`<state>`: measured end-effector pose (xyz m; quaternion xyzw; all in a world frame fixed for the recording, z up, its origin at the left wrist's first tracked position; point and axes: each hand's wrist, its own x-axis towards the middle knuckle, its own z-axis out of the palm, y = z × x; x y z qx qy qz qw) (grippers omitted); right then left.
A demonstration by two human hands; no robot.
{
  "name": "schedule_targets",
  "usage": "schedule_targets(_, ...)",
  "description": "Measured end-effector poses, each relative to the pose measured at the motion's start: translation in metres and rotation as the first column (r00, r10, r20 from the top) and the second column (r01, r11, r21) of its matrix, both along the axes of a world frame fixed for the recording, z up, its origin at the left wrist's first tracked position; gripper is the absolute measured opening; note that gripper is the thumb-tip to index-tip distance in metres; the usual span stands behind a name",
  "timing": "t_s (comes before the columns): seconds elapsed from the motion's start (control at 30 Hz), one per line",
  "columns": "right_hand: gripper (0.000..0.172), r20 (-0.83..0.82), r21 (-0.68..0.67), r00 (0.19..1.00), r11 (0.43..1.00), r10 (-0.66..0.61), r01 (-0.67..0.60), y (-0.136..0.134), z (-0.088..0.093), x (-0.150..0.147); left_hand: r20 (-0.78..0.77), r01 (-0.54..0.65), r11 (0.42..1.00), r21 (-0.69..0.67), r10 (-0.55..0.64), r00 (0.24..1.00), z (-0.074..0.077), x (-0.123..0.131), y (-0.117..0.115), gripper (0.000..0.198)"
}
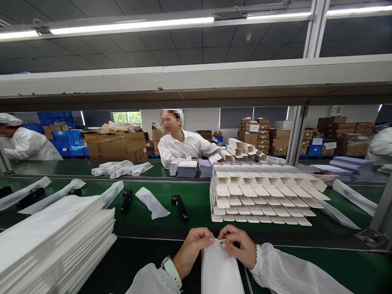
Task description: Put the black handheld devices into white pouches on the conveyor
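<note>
A long white sleeve (223, 276) lies upright in view at the near edge of the bench. My left hand (194, 247) pinches its far left corner between thumb and fingers. At the far right corner, my right hand (239, 245) has its fingers curled onto the same sleeve. Both hands are close together, a small gap between them. Beyond them, a black handheld device (179, 207) and a loose white sleeve (152, 202) rest on the green belt. Another black device (126, 201) lies farther left.
A tall stack of white sheets (49, 240) fills the near left. Rows of open white boxes (262, 193) stand ahead right. Across the belt sits a person in white (183, 144). A metal post (386, 203) rises at right.
</note>
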<state>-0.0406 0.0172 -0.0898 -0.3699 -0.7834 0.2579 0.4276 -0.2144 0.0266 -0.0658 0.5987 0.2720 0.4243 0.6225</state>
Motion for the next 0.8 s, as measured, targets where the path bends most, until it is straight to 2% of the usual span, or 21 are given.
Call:
schedule_targets(0.1, 0.033, -0.018, 0.008, 0.999, 0.999, -0.045, 0.045, 0.001, 0.008, 0.002, -0.003, 0.010, 1.000, 0.021, -0.010, 1.000, 0.000, 0.000, 0.000, 0.022)
schedule_targets(0.23, 0.025, -0.047, 0.064, 0.982, 0.981, -0.182, 0.185, 0.017, 0.043, -0.008, -0.117, -0.023, 0.996, 0.092, 0.034, 0.993, -0.002, 0.001, 0.000, 0.022)
schedule_targets(0.3, 0.019, 0.029, 0.079, 0.985, 0.983, -0.169, 0.166, 0.036, 0.061, -0.024, -0.174, -0.065, 0.988, 0.143, 0.090, 0.981, -0.006, 0.001, 0.002, 0.024)
schedule_targets(0.37, 0.014, 0.191, 0.066, 0.970, 0.988, -0.149, 0.138, 0.059, 0.068, -0.046, -0.197, -0.103, 0.979, 0.175, 0.137, 0.971, -0.011, 0.002, 0.004, 0.026)
schedule_targets(0.43, 0.017, 0.351, 0.050, 0.912, 0.976, -0.214, 0.210, 0.083, 0.063, -0.068, -0.194, -0.107, 0.977, 0.182, 0.142, 0.971, -0.016, 0.002, 0.006, 0.029)
schedule_targets(0.53, 0.040, 0.438, 0.014, 0.852, 0.949, -0.288, 0.314, 0.111, 0.039, -0.091, -0.199, -0.104, 0.980, 0.171, 0.138, 0.970, -0.021, 0.000, 0.009, 0.031)
schedule_targets(0.57, 0.042, 0.435, -0.010, 0.855, 0.948, -0.282, 0.318, 0.118, 0.031, -0.095, -0.207, -0.106, 0.980, 0.168, 0.140, 0.968, -0.022, -0.001, 0.009, 0.031)
schedule_targets(0.67, 0.033, 0.388, -0.084, 0.882, 0.943, -0.267, 0.323, 0.131, 0.013, -0.092, -0.222, -0.111, 0.979, 0.173, 0.149, 0.964, -0.024, -0.003, 0.011, 0.031)
schedule_targets(0.73, 0.031, 0.321, -0.150, 0.909, 0.933, -0.267, 0.328, 0.137, 0.011, -0.082, -0.232, -0.113, 0.976, 0.185, 0.155, 0.960, -0.024, -0.003, 0.012, 0.031)
schedule_targets(0.8, 0.037, 0.246, -0.218, 0.930, 0.919, -0.273, 0.328, 0.138, 0.015, -0.070, -0.245, -0.112, 0.973, 0.201, 0.161, 0.956, -0.024, -0.004, 0.013, 0.030)
